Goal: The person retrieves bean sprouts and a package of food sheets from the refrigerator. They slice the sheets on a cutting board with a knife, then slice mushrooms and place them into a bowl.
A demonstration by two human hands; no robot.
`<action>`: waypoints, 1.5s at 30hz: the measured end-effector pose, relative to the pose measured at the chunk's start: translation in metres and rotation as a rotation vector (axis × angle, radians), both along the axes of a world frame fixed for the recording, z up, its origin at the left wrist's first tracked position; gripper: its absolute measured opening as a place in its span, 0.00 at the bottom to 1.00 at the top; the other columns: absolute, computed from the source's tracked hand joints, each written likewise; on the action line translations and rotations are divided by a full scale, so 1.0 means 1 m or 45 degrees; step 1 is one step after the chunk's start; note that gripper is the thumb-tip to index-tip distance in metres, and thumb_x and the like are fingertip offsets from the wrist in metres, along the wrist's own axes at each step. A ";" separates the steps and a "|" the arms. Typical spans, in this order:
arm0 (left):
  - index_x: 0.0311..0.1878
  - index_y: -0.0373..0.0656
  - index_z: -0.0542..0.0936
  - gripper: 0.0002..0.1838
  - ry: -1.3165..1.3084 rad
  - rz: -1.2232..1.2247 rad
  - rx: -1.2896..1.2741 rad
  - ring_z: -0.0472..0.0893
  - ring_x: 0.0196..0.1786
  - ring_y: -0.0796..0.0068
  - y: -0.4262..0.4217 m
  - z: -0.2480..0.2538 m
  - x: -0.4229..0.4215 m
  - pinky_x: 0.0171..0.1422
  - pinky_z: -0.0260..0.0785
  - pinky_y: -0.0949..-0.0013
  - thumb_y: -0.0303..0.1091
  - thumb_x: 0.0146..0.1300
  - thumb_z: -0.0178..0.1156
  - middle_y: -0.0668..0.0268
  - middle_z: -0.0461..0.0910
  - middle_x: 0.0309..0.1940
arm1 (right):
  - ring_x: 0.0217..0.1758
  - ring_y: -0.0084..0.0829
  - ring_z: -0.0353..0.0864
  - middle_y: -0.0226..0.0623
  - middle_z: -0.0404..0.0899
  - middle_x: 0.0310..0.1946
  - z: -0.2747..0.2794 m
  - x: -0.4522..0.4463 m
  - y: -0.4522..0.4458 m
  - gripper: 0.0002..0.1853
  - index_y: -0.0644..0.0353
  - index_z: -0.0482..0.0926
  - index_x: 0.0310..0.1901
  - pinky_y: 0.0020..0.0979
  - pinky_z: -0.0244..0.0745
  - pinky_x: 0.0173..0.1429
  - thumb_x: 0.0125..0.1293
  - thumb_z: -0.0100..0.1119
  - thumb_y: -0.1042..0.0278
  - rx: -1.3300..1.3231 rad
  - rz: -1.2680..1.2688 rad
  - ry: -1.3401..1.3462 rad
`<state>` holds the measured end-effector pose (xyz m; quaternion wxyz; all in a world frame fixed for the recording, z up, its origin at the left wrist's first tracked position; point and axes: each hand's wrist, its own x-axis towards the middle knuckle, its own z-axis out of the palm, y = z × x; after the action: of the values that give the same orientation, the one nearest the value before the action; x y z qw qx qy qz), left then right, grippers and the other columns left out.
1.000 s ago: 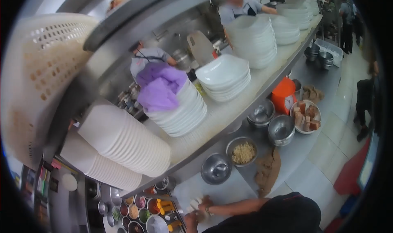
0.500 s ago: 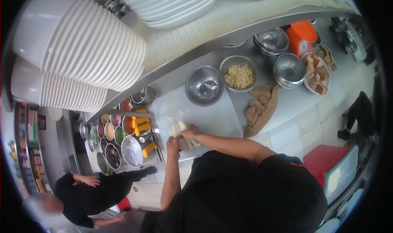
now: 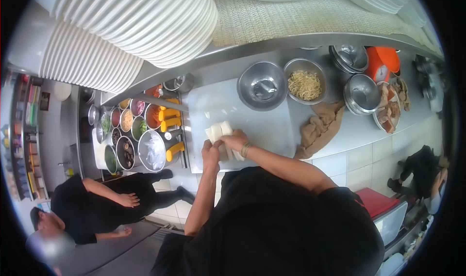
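"Where are the white pieces?"
"Left of centre, on the board."
"And the grip?"
"Left hand and right hand are at them, fingers bent; how far closed, I cannot tell. A bowl sits upper centre."

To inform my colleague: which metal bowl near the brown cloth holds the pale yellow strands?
In the picture, the metal bowl immediately right of the one overlapping the white board; only it shows strands inside.

wht pcs | side by side | part hid | on pale brd
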<state>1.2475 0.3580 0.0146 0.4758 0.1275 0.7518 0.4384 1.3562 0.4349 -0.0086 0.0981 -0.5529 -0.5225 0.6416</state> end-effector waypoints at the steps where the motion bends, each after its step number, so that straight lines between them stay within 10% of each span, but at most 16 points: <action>1: 0.47 0.35 0.76 0.14 0.021 -0.039 0.083 0.78 0.36 0.72 0.003 0.001 -0.001 0.37 0.71 0.68 0.32 0.60 0.61 0.60 0.79 0.37 | 0.45 0.48 0.85 0.55 0.84 0.39 0.007 0.002 0.001 0.26 0.69 0.84 0.44 0.40 0.79 0.53 0.51 0.62 0.52 0.034 -0.032 0.004; 13: 0.51 0.32 0.77 0.20 0.151 -0.568 0.295 0.81 0.44 0.66 0.165 0.068 0.055 0.49 0.72 0.68 0.37 0.61 0.63 0.57 0.83 0.41 | 0.46 0.37 0.85 0.46 0.83 0.45 0.057 0.091 0.144 0.29 0.70 0.75 0.55 0.38 0.81 0.46 0.57 0.67 0.56 0.016 -0.507 0.334; 21: 0.47 0.32 0.81 0.17 0.177 -0.359 0.407 0.83 0.45 0.69 0.114 0.028 0.008 0.49 0.73 0.69 0.37 0.63 0.63 0.58 0.85 0.40 | 0.76 0.53 0.53 0.57 0.56 0.71 0.053 0.099 0.086 0.43 0.62 0.63 0.68 0.56 0.52 0.72 0.51 0.72 0.62 1.367 0.013 -0.481; 30: 0.44 0.33 0.82 0.12 0.100 -0.169 0.130 0.84 0.41 0.73 -0.008 0.011 -0.039 0.43 0.72 0.71 0.34 0.67 0.59 0.62 0.85 0.37 | 0.69 0.43 0.68 0.39 0.74 0.62 -0.004 0.059 0.160 0.34 0.52 0.73 0.63 0.50 0.61 0.64 0.50 0.58 0.82 1.867 0.362 -0.718; 35: 0.44 0.34 0.83 0.12 0.175 -0.063 0.201 0.83 0.39 0.76 -0.045 0.024 -0.057 0.42 0.71 0.73 0.34 0.67 0.59 0.64 0.85 0.35 | 0.63 0.46 0.72 0.46 0.76 0.57 -0.019 0.007 0.240 0.27 0.55 0.72 0.63 0.54 0.63 0.65 0.60 0.57 0.75 1.022 0.575 -0.940; 40: 0.42 0.34 0.83 0.12 0.246 0.063 0.233 0.83 0.38 0.78 -0.080 0.031 -0.086 0.40 0.70 0.74 0.34 0.67 0.59 0.65 0.85 0.33 | 0.75 0.56 0.55 0.56 0.59 0.71 -0.043 -0.021 0.153 0.35 0.61 0.57 0.73 0.54 0.45 0.77 0.70 0.55 0.54 1.760 0.061 -0.445; 45: 0.41 0.35 0.84 0.13 -0.029 -0.031 0.094 0.84 0.35 0.76 -0.121 0.004 -0.118 0.36 0.72 0.74 0.36 0.67 0.60 0.63 0.85 0.32 | 0.78 0.61 0.43 0.58 0.49 0.75 -0.065 -0.071 0.040 0.39 0.60 0.54 0.74 0.58 0.38 0.78 0.69 0.56 0.50 1.562 0.234 -0.640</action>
<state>1.1294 0.2366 0.0189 0.4847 0.1490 0.7279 0.4615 1.2847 0.4752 -0.0735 0.2150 -0.4829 -0.8446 0.0856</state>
